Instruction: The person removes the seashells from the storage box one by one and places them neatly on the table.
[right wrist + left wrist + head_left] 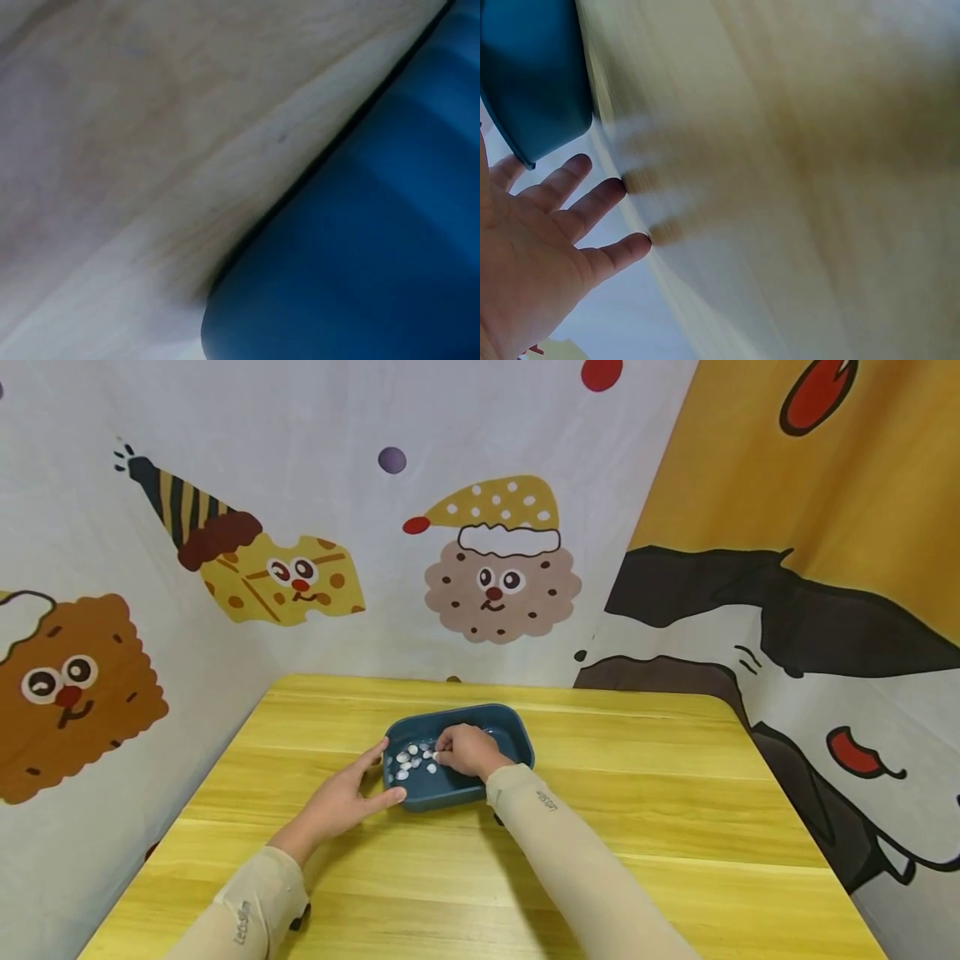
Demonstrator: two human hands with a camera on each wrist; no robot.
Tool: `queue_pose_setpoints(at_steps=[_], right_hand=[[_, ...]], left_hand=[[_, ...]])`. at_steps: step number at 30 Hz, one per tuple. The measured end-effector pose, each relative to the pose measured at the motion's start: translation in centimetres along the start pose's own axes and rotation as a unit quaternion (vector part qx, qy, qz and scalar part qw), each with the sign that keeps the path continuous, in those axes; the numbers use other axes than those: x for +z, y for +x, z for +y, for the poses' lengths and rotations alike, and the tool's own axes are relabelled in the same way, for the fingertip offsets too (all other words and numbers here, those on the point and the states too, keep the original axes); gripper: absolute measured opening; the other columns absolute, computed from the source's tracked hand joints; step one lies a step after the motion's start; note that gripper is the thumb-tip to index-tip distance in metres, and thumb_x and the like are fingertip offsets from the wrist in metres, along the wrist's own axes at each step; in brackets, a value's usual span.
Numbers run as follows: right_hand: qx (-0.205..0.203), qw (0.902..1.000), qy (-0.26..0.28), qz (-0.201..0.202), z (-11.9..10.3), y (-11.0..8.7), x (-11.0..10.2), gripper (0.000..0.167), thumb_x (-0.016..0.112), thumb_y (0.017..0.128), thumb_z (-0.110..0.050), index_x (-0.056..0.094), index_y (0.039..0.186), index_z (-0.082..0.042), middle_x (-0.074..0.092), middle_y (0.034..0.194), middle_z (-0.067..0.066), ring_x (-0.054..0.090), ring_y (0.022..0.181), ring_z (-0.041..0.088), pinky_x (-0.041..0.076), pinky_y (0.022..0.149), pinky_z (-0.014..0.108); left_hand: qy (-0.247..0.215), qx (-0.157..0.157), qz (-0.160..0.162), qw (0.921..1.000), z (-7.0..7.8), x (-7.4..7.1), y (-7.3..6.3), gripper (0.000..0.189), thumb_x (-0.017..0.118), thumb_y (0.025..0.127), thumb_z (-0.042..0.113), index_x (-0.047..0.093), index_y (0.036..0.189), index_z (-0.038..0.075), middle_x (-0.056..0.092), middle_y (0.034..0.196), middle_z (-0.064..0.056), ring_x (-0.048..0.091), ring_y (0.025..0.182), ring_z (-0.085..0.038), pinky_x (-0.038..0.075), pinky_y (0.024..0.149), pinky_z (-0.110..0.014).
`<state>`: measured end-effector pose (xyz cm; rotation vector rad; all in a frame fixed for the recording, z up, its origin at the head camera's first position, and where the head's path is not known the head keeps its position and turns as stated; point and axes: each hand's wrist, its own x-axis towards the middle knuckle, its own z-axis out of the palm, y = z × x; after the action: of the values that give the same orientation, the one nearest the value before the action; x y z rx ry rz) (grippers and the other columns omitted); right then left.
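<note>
The left sleeve (247, 893) and right sleeve (585, 860), both beige and lettered near the cuff, cross the near side of my head view. Past its cuff, the left grip (341, 797) is spread wide, thumb and forefinger spanning the left end of a blue rectangular tray (442, 799), a placement I read as steadying. The tray sits on the wood-grain counter (660, 785), toward its far edge. Inside it, the right grip (471, 750) is narrowed to a pinch on 1 white shell-like piece (437, 757). Other small white pieces (403, 757) lie loose at the tray's left end, within easy reach, I judge. The right sleeve and grip block my sight of part of the tray; my right wrist view offers only blue surface and wood grain. Behind the counter hangs a white backdrop (300, 435) printed with 1 cheese (285, 589) in a striped hat (191, 502).
</note>
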<state>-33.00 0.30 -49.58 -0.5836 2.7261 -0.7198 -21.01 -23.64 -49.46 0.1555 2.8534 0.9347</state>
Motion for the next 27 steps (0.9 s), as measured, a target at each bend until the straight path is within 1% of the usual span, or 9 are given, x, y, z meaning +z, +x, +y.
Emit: queue_pose_setpoints(at_steps=[4,9,14,17,20,22,24,27], right_hand=[[0.0,1.0,0.008,0.005,0.07,0.1,-0.05,0.02,0.076,0.101,-0.03,0.078,0.12,-0.021,0.075,0.112,-0.004,0.066,0.095,0.012,0.057,0.093,0.037],[0.001,1.0,-0.001,-0.002,-0.05,0.19,-0.18,0.019,0.075,0.102,-0.031,0.078,0.118,-0.021,0.076,0.114,-0.004,0.066,0.095,0.012,0.058,0.094,0.038],[-0.006,0.9986,-0.039,-0.036,-0.22,0.21,-0.47,0.018,0.071,0.105,-0.032,0.078,0.118,-0.022,0.076,0.12,-0.003,0.067,0.098,0.013,0.058,0.096,0.039],[-0.011,0.9962,-0.061,-0.06,-0.39,0.09,-0.62,0.018,0.068,0.107,-0.032,0.076,0.119,-0.022,0.072,0.127,-0.001,0.065,0.106,0.015,0.057,0.099,0.04],[-0.013,0.9943,-0.07,-0.079,-0.56,-0.09,-0.78,0.02,0.065,0.109,-0.031,0.075,0.122,-0.021,0.065,0.136,0.005,0.062,0.116,0.019,0.055,0.103,0.042],[-0.012,0.9942,-0.063,-0.087,-0.56,-0.2,-0.84,0.02,0.064,0.109,-0.031,0.074,0.123,-0.019,0.06,0.14,0.008,0.06,0.119,0.021,0.054,0.104,0.043],[-0.015,0.9947,-0.052,-0.087,-0.44,-0.26,-0.83,0.02,0.064,0.109,-0.03,0.073,0.122,-0.018,0.059,0.142,0.01,0.06,0.12,0.022,0.054,0.104,0.043],[-0.023,0.996,-0.029,-0.081,-0.11,-0.25,-0.82,0.017,0.067,0.108,-0.029,0.074,0.118,-0.017,0.061,0.14,0.009,0.062,0.119,0.022,0.055,0.103,0.042]], left_hand=[[-0.001,-0.005,0.0,1.0,0.04,-0.04,0.07,0.101,0.067,0.095,0.072,0.016,0.173,0.033,0.04,0.17,-0.023,0.048,0.149,-0.051,0.044,0.115,-0.071],[-0.002,-0.006,-0.001,1.0,0.09,-0.08,0.05,0.101,0.066,0.095,0.073,0.016,0.173,0.033,0.039,0.17,-0.023,0.047,0.15,-0.051,0.043,0.115,-0.071],[0.002,0.0,0.0,1.0,0.15,-0.1,0.05,0.1,0.067,0.096,0.071,0.016,0.173,0.033,0.04,0.17,-0.024,0.049,0.148,-0.051,0.044,0.114,-0.071],[0.003,0.003,0.001,1.0,0.1,-0.09,0.09,0.1,0.066,0.096,0.071,0.017,0.173,0.033,0.04,0.169,-0.024,0.049,0.148,-0.051,0.045,0.113,-0.071],[0.002,0.004,0.003,1.0,0.03,-0.06,0.1,0.1,0.066,0.095,0.072,0.017,0.173,0.033,0.041,0.169,-0.024,0.049,0.148,-0.051,0.045,0.113,-0.071],[-0.001,0.004,0.004,1.0,0.0,-0.03,0.09,0.101,0.067,0.095,0.072,0.017,0.173,0.033,0.041,0.169,-0.024,0.05,0.148,-0.051,0.044,0.114,-0.072],[-0.003,0.003,0.003,1.0,-0.05,0.01,0.05,0.101,0.067,0.095,0.072,0.017,0.173,0.033,0.041,0.169,-0.023,0.05,0.148,-0.051,0.044,0.114,-0.072],[-0.006,-0.001,0.001,1.0,-0.06,0.02,0.03,0.101,0.068,0.095,0.071,0.016,0.173,0.033,0.041,0.169,-0.023,0.049,0.148,-0.051,0.044,0.114,-0.072]])
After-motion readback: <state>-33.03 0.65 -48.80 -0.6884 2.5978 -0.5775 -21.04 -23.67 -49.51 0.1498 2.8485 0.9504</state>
